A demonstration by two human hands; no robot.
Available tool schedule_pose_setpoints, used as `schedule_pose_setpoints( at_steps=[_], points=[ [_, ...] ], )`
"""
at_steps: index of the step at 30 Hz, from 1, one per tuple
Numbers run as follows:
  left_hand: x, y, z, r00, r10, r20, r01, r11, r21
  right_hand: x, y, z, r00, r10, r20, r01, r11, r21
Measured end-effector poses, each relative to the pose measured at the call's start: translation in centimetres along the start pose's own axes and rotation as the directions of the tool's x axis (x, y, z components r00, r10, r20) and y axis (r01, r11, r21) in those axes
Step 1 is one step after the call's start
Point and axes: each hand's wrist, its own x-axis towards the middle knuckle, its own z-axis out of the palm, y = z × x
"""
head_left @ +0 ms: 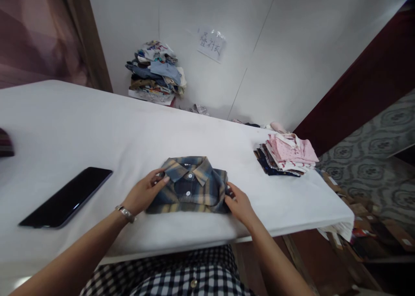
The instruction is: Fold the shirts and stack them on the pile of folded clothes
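Observation:
A small blue and tan plaid shirt (191, 185) lies folded, collar up, near the front edge of the white table (97, 127). My left hand (144, 193) rests against the shirt's left side, fingers curled with the tips on the collar. My right hand (238, 203) grips the shirt's right edge, fingers tucked into the fabric. A metal watch band shows on my left wrist.
A black phone (66, 197) lies flat to the left. A stack of folded shirts, pink on top (287, 154), sits at the table's right end. A heap of unfolded clothes (157, 73) stands against the back wall. Boxes (363, 222) crowd the floor at right.

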Motion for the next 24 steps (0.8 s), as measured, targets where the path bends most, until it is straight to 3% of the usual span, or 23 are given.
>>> schedule_pose_setpoints(
  at_steps=[4, 7, 9, 11, 13, 15, 19, 24],
  points=[
    [0.8, 0.6, 0.4, 0.997, -0.069, -0.045, 0.068, 0.997, -0.02, 3.7, -1.9, 0.4, 1.0, -0.027, -0.002, 0.027, 0.997, 0.077],
    [1.1, 1.6, 1.0, 0.998, 0.02, -0.066, -0.028, 0.99, -0.136, 5.6, -2.5, 1.7, 0.998, -0.07, 0.001, 0.069, 0.985, 0.161],
    [1.1, 2.3, 1.3, 0.993, 0.113, -0.041, -0.119, 0.965, -0.234, 5.7, -2.3, 2.4, 0.99, -0.091, -0.106, 0.113, 0.969, 0.221],
    [1.3, 2.6, 1.4, 0.99, 0.135, 0.039, -0.119, 0.952, -0.283, 5.2, -1.6, 2.8, 0.973, -0.076, -0.219, 0.133, 0.957, 0.258],
    [1.6, 2.1, 1.4, 0.991, 0.061, 0.12, -0.035, 0.979, -0.203, 4.5, -0.6, 3.0, 0.972, -0.043, -0.229, 0.102, 0.963, 0.25],
    [1.8, 1.2, 1.4, 0.993, -0.017, 0.118, 0.022, 0.999, -0.04, 4.0, 0.2, 3.0, 0.987, -0.021, -0.157, 0.053, 0.978, 0.202],
    [1.1, 0.1, 1.2, 1.0, -0.008, 0.023, 0.003, 0.978, 0.207, 3.4, 1.0, 2.7, 0.996, -0.034, -0.079, 0.046, 0.986, 0.158],
    [-0.6, 0.0, -0.3, 0.993, -0.01, -0.116, 0.052, 0.931, 0.361, 2.4, 1.9, 1.1, 0.977, 0.099, -0.191, -0.068, 0.984, 0.162]
  ],
)
